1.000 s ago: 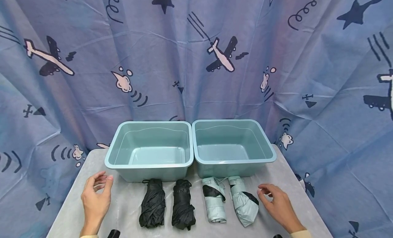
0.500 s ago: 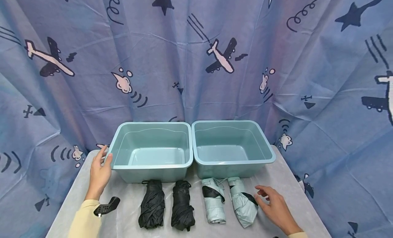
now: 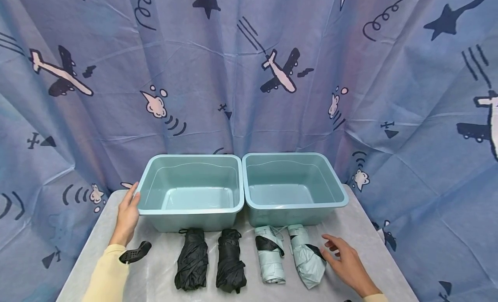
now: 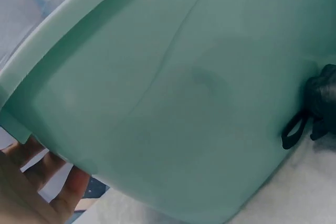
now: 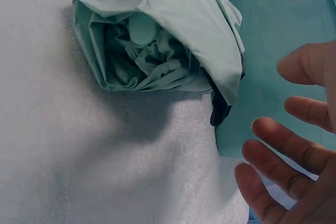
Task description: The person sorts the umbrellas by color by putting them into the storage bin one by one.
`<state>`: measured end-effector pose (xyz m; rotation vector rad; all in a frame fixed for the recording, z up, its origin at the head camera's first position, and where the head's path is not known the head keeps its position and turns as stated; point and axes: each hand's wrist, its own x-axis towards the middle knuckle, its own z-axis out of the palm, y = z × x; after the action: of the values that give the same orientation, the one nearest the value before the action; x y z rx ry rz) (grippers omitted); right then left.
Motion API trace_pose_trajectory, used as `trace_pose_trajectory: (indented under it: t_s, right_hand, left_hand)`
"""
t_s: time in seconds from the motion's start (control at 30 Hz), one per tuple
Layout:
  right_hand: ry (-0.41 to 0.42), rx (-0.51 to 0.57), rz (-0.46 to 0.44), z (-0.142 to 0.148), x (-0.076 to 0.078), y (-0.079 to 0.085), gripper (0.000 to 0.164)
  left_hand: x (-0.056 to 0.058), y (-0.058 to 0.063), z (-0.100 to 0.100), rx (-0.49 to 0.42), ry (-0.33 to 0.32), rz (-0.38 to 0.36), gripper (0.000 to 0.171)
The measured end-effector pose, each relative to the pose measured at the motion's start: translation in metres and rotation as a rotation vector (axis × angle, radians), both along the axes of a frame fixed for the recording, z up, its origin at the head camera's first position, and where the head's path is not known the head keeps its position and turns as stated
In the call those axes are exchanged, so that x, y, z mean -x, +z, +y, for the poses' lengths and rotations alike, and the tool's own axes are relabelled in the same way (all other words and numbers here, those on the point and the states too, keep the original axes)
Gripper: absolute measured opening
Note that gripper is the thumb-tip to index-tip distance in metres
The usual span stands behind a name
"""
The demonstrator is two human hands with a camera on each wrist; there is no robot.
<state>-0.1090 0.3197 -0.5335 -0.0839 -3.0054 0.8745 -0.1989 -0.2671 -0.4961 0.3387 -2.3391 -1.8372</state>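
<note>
My left hand [image 3: 128,216] lies along the left side of the left teal plastic bin [image 3: 190,212]. In the left wrist view its fingertips [image 4: 75,184] are at the bin's outer wall, under the rim. My right hand [image 3: 344,264] hovers at the right with loosely bent fingers and holds nothing. Just left of it lies a pale green folded umbrella [image 3: 309,265], and its loose fabric end shows in the right wrist view. A second pale green folded umbrella [image 3: 271,261] lies beside that one. Two black folded umbrellas [image 3: 192,263] lie in front of the left bin.
A matching right teal bin [image 3: 295,211] stands against the left one, and the insides of both are bare. Both rest on a white-covered table [image 3: 155,276]. Behind hangs a blue curtain [image 3: 202,90] with airplane prints. A black strap device [image 3: 135,252] sits on the left wrist.
My left hand has moved forward from the table's left side to the left bin's side. The right hand has shifted slightly left, toward the pale green umbrella. The bins and umbrellas have stayed put.
</note>
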Motion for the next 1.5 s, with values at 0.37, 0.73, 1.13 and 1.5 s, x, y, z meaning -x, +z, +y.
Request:
trace_pose_trajectory:
  t_s: [0.37,0.73,1.13,1.5]
  right_hand:
    - [-0.013,0.153,-0.173,0.005,0.011,-0.008,0.07]
    - [0.044,0.299,-0.264,0.004,0.019,-0.017,0.074]
    - [0.337,0.494,-0.346,0.002,0.029,-0.025,0.067]
    - [0.359,0.295,-0.331,-0.025,0.035,-0.025,0.08]
  left_hand:
    - [-0.001,-0.005,-0.003,-0.111,-0.044,0.008,0.057]
    - [0.001,-0.005,-0.004,-0.127,-0.078,-0.01,0.056]
    - [0.002,-0.007,-0.001,-0.11,-0.043,0.048,0.054]
    - [0.002,-0.009,-0.002,-0.104,-0.035,0.048,0.053]
